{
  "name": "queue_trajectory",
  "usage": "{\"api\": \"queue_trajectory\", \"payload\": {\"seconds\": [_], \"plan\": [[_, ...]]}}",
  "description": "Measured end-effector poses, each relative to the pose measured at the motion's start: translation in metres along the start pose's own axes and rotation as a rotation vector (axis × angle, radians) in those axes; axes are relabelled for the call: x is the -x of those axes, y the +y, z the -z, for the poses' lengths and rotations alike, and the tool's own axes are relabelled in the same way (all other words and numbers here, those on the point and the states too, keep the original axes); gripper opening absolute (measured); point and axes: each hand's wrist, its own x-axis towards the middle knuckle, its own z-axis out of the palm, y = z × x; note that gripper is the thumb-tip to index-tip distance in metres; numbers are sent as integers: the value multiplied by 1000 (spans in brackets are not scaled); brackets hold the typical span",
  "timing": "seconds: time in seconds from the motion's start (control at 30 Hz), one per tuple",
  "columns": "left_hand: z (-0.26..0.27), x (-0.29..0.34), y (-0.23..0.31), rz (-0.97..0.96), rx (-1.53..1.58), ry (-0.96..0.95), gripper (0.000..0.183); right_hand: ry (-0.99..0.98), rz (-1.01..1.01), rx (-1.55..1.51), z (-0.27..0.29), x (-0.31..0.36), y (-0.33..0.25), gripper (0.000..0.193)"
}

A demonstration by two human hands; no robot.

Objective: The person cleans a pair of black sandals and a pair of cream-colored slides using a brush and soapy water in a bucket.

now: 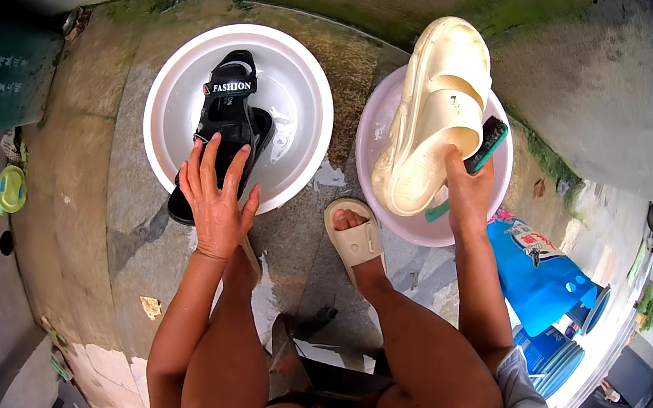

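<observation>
My left hand (214, 201) is over a pair of black strappy sandals (227, 111) in the left basin (155, 130), fingers stretched out and resting on the upper one. One sandal end juts over the basin's near rim. My right hand (468, 195) grips a cream slide slipper (437, 128), its thumb inside the footbed. Pinched along with the slipper is a green brush (487, 143) with dark bristles, its handle partly hidden behind the slipper. Both are above a pale pink basin (372, 119).
Beige slides are on my feet, one slipper (354, 241) between the basins. At the right stand a blue bag (538, 275) and blue buckets (551, 361). A mossy wall (608, 102) rises behind. A green lidded container (10, 189) lies at far left. Wet patches mark the paving.
</observation>
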Motion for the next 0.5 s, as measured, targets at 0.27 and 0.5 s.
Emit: {"api": "queue_trajectory", "payload": {"seconds": [0.27,0.5], "plan": [[-12,-2,-41,186,168,136,45,-651,-168,-24,-103,20,-38,46],[4,13,-67,401,262,169,44,-78,521,746,21,6,47,25]]}}
